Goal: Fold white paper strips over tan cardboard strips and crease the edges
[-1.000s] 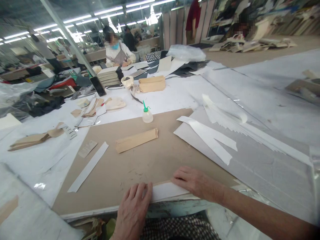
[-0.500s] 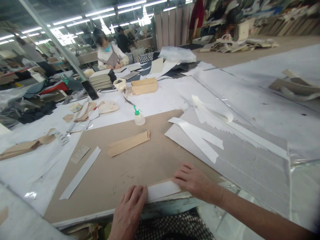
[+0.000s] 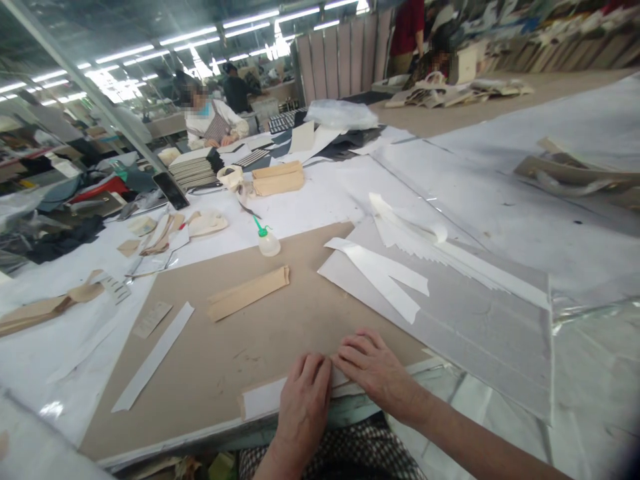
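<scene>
Along the near edge of the brown board (image 3: 200,373) lies a white strip (image 3: 263,399) over a tan piece whose edge shows at its left end. My left hand (image 3: 307,393) rests on the strip, fingers bent and pressed together. Close beside it, my right hand (image 3: 373,370) presses on the strip's right part, its fingers lowered and fingertips near my left hand. A folded tan stack (image 3: 249,293), another white strip (image 3: 154,357) and a small grey template (image 3: 152,320) lie farther in on the board.
A bottle with a green nozzle (image 3: 269,243) stands at the board's far edge. White strips (image 3: 383,275) lie on a grey sheet (image 3: 480,333) at the right. A phone (image 3: 170,191) leans by a metal pole. A person (image 3: 213,123) works across the table.
My left hand has moved right along the strip, uncovering its left end. My right hand has come closer to my left. The view has shifted slightly.
</scene>
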{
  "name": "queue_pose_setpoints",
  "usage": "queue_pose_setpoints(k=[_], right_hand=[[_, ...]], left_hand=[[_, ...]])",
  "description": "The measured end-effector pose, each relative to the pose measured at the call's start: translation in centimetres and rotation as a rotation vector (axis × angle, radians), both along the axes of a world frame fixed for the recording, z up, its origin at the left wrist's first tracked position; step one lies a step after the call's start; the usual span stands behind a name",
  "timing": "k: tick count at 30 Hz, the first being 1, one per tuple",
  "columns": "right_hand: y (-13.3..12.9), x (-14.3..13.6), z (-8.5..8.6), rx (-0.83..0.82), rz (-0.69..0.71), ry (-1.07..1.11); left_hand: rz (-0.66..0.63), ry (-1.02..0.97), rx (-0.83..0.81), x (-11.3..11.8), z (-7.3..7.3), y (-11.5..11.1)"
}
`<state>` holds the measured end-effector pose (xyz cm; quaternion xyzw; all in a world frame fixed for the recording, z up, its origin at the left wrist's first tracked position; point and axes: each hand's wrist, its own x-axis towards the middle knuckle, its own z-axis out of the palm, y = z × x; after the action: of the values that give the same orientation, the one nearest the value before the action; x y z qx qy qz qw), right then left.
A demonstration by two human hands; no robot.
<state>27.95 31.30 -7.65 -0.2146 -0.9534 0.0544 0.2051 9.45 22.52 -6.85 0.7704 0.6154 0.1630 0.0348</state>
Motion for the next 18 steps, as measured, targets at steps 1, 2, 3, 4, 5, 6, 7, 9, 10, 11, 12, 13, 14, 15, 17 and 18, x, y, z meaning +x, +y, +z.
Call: queue_pose_setpoints(k=[1,2,3,4,5,6,7,9,10,11,12,13,14,15,17,18], right_hand=[[0.0,0.0,0.0,-0.001,-0.004,0.013],[-0.1,0.1,0.0,0.000,-0.006,0.030],[-0.1,0.1,0.1,-0.001,-0.008,0.052],[-0.2,0.2,0.1,-0.004,-0.011,0.079],[-0.4,0.3,0.2,-0.008,-0.017,0.108],[-0.7,0.4,0.3,-0.011,-0.030,0.139],[-1.1,0.5,0.3,-0.013,-0.052,0.172],[-2.2,0.6,0.3,-0.036,-0.133,0.216],[-2.8,0.5,0.1,-0.057,-0.185,0.223],[-3.5,0.5,-0.1,-0.085,-0.240,0.222],[-4.1,0.4,-0.3,-0.114,-0.289,0.216],[-4.7,0.3,-0.5,-0.140,-0.330,0.210],[-5.1,0.2,-0.7,-0.159,-0.360,0.207],[-5.5,0.1,-0.8,-0.174,-0.382,0.209],[-5.9,-0.1,-0.9,-0.201,-0.409,0.217],[-5.9,-0.1,-0.8,-0.215,-0.414,0.215]], left_hand=[[-0.015,0.005,0.006,0.0,0.0,0.0],[-0.028,0.005,0.012,0.0,0.0,0.0],[-0.037,-0.003,0.015,-0.1,-0.1,0.0],[-0.039,-0.017,0.018,-0.2,-0.1,0.0],[-0.036,-0.032,0.019,-0.3,-0.1,0.0],[-0.029,-0.049,0.020,-0.2,-0.2,0.1],[-0.020,-0.064,0.024,-0.2,-0.3,0.3],[0.000,-0.098,0.031,0.1,-0.4,0.8],[0.009,-0.119,0.031,0.3,-0.4,1.1],[0.018,-0.143,0.028,0.4,-0.4,1.4],[0.023,-0.167,0.023,0.5,-0.4,1.7],[0.023,-0.188,0.014,0.6,-0.3,1.9],[0.019,-0.205,0.003,0.7,-0.3,2.1],[0.009,-0.216,-0.007,0.7,-0.2,2.4],[-0.019,-0.224,-0.026,0.8,0.0,2.8],[-0.034,-0.221,-0.034,0.8,0.0,3.0]])
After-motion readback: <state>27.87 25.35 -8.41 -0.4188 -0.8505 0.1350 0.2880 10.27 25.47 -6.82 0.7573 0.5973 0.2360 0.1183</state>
